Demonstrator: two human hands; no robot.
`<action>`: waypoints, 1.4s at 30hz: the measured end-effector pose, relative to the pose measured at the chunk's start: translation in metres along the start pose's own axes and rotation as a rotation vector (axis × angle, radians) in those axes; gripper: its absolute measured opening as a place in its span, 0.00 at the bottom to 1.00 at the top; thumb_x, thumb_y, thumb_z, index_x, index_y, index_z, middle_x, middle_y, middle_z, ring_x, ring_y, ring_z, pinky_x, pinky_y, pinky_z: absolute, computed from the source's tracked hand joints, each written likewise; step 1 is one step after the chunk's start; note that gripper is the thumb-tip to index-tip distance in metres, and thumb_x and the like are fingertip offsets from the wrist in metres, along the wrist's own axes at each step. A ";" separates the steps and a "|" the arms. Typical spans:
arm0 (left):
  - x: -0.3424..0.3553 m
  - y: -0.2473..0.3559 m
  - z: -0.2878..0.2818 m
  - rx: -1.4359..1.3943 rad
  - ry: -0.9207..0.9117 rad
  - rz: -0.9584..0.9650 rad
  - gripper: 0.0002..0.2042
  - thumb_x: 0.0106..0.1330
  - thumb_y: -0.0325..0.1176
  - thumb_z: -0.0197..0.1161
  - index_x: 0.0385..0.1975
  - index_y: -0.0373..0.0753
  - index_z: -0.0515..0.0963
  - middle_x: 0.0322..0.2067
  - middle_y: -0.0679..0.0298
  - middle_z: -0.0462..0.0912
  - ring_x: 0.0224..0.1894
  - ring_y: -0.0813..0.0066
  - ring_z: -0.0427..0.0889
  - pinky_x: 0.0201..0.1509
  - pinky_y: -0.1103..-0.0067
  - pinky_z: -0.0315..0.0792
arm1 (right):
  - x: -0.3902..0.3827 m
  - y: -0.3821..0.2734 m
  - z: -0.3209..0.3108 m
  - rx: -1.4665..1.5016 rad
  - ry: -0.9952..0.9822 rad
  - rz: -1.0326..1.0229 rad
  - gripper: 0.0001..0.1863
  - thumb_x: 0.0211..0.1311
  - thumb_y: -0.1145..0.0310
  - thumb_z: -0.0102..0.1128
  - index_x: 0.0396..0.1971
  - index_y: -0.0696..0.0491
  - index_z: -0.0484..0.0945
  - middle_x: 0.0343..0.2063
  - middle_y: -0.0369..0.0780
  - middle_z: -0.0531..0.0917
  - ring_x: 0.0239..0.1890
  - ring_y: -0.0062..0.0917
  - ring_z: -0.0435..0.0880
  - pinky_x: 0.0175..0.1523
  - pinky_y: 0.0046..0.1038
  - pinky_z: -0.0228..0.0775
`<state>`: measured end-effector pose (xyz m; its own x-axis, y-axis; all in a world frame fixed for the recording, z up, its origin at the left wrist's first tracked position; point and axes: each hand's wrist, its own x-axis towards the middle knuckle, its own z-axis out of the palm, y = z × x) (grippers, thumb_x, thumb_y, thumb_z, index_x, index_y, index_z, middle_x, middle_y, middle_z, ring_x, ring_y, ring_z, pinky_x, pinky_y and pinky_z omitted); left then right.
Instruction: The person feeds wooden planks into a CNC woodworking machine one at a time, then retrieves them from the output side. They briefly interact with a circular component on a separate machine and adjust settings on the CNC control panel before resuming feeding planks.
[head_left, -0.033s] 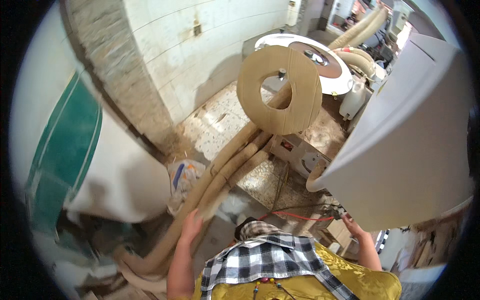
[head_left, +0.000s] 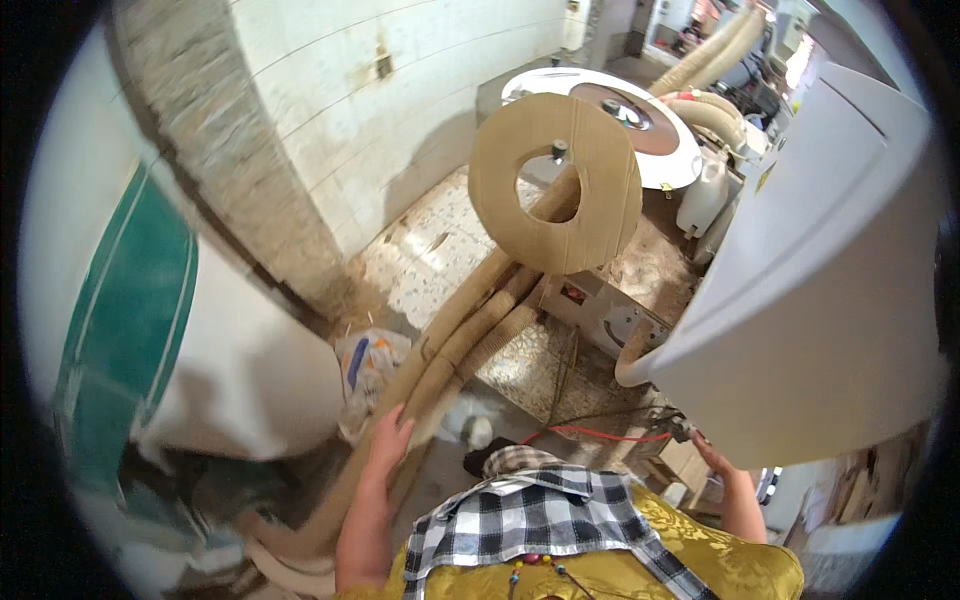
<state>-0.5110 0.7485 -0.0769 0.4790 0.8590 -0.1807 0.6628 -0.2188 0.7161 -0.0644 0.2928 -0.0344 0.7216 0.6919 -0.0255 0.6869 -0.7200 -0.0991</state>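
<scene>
Long tan hoses [head_left: 478, 322] lie across the floor [head_left: 410, 262]. The left hand [head_left: 387, 447], fingers spread, is at their near stretch; I cannot tell whether it touches. The right hand [head_left: 714, 460] is beside a red cable [head_left: 608, 433], grip unclear. Farther out stands 1 cardboard ring [head_left: 608, 205].

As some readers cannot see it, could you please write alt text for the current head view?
A person's open left hand appears over thick tan hoses, while the right hand is near a red cord, beside a big white panel. A cardboard ring shows farther off.
</scene>
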 end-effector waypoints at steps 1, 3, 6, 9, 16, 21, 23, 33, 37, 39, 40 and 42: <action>0.047 0.013 -0.005 0.046 -0.011 0.092 0.23 0.61 0.40 0.58 0.54 0.37 0.70 0.52 0.51 0.73 0.55 0.55 0.71 0.59 0.70 0.63 | -0.001 0.000 -0.004 0.022 -0.001 0.076 0.19 0.59 0.53 0.54 0.31 0.57 0.79 0.25 0.42 0.80 0.31 0.30 0.79 0.39 0.32 0.70; 0.125 0.022 0.005 0.084 -0.055 0.228 0.23 0.60 0.41 0.59 0.54 0.38 0.70 0.51 0.51 0.74 0.54 0.55 0.72 0.57 0.70 0.64 | -0.004 0.000 -0.012 0.088 0.049 0.249 0.18 0.60 0.54 0.54 0.30 0.57 0.78 0.24 0.42 0.80 0.30 0.30 0.78 0.38 0.32 0.69; 0.208 0.067 -0.008 0.179 -0.236 0.246 0.24 0.61 0.44 0.56 0.54 0.38 0.70 0.50 0.51 0.75 0.53 0.55 0.72 0.56 0.68 0.65 | -0.018 -0.011 -0.005 0.233 0.183 0.550 0.18 0.60 0.55 0.54 0.27 0.57 0.78 0.23 0.41 0.79 0.28 0.29 0.78 0.37 0.31 0.68; 0.254 0.063 -0.031 0.050 -0.339 0.208 0.24 0.60 0.43 0.57 0.54 0.37 0.70 0.49 0.51 0.76 0.52 0.55 0.73 0.56 0.68 0.66 | -0.003 -0.032 0.006 0.449 0.420 0.781 0.17 0.61 0.56 0.53 0.25 0.57 0.77 0.21 0.41 0.77 0.27 0.28 0.77 0.35 0.30 0.68; 0.374 -0.012 -0.085 -0.041 -0.372 0.100 0.22 0.59 0.38 0.59 0.52 0.34 0.71 0.45 0.52 0.79 0.45 0.65 0.80 0.49 0.74 0.71 | 0.071 -0.173 0.019 0.721 0.873 0.758 0.17 0.62 0.61 0.51 0.20 0.57 0.74 0.18 0.39 0.74 0.22 0.25 0.74 0.31 0.28 0.65; 0.522 0.059 -0.118 -0.108 -0.371 0.215 0.21 0.62 0.34 0.57 0.53 0.31 0.69 0.48 0.53 0.77 0.46 0.71 0.77 0.51 0.76 0.69 | 0.170 -0.290 0.020 0.790 0.888 0.805 0.17 0.65 0.66 0.44 0.23 0.62 0.74 0.17 0.39 0.73 0.20 0.24 0.75 0.31 0.26 0.67; 0.597 0.103 -0.129 -0.152 -0.407 0.313 0.21 0.62 0.33 0.57 0.54 0.32 0.69 0.49 0.54 0.76 0.47 0.71 0.76 0.51 0.77 0.69 | 0.221 -0.316 0.020 0.734 0.897 0.747 0.18 0.65 0.64 0.46 0.23 0.62 0.75 0.19 0.39 0.76 0.21 0.23 0.76 0.32 0.27 0.68; 0.791 0.335 -0.185 -0.268 -0.703 0.555 0.21 0.66 0.32 0.53 0.58 0.33 0.65 0.56 0.57 0.70 0.58 0.71 0.68 0.62 0.76 0.60 | 0.527 -0.395 -0.123 0.805 1.095 0.525 0.13 0.66 0.67 0.48 0.38 0.61 0.77 0.32 0.38 0.81 0.35 0.18 0.77 0.42 0.22 0.68; 0.858 0.407 -0.154 -0.294 -0.806 0.664 0.22 0.66 0.33 0.53 0.59 0.33 0.63 0.58 0.56 0.67 0.59 0.69 0.68 0.61 0.77 0.60 | 0.608 -0.371 -0.179 1.015 1.179 0.548 0.15 0.65 0.66 0.49 0.44 0.61 0.75 0.36 0.39 0.81 0.35 0.18 0.77 0.43 0.21 0.68; 0.876 0.438 -0.132 -0.294 -0.896 0.704 0.23 0.65 0.34 0.54 0.59 0.33 0.62 0.57 0.54 0.68 0.58 0.67 0.68 0.60 0.76 0.62 | 0.638 -0.354 -0.199 0.986 1.111 0.557 0.16 0.64 0.66 0.50 0.45 0.61 0.75 0.36 0.38 0.81 0.35 0.18 0.77 0.43 0.21 0.69; 0.885 0.455 -0.117 -0.305 -0.944 0.669 0.25 0.65 0.34 0.55 0.60 0.33 0.61 0.58 0.54 0.66 0.59 0.67 0.66 0.61 0.75 0.61 | 0.654 -0.336 -0.204 0.924 1.008 0.597 0.17 0.63 0.64 0.51 0.46 0.60 0.74 0.36 0.38 0.81 0.35 0.19 0.77 0.42 0.21 0.69; 0.909 0.492 -0.077 -0.320 -1.048 0.608 0.27 0.65 0.36 0.55 0.62 0.33 0.58 0.61 0.54 0.62 0.63 0.67 0.62 0.63 0.73 0.58 | 0.685 -0.292 -0.208 0.859 0.831 0.737 0.19 0.60 0.61 0.53 0.48 0.57 0.74 0.36 0.36 0.81 0.35 0.20 0.77 0.42 0.23 0.69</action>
<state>0.2062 1.4575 0.1625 0.9822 -0.1543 -0.1075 0.0752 -0.2017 0.9766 0.2474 0.9654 0.1838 0.9355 -0.2765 0.2202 0.0837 -0.4321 -0.8979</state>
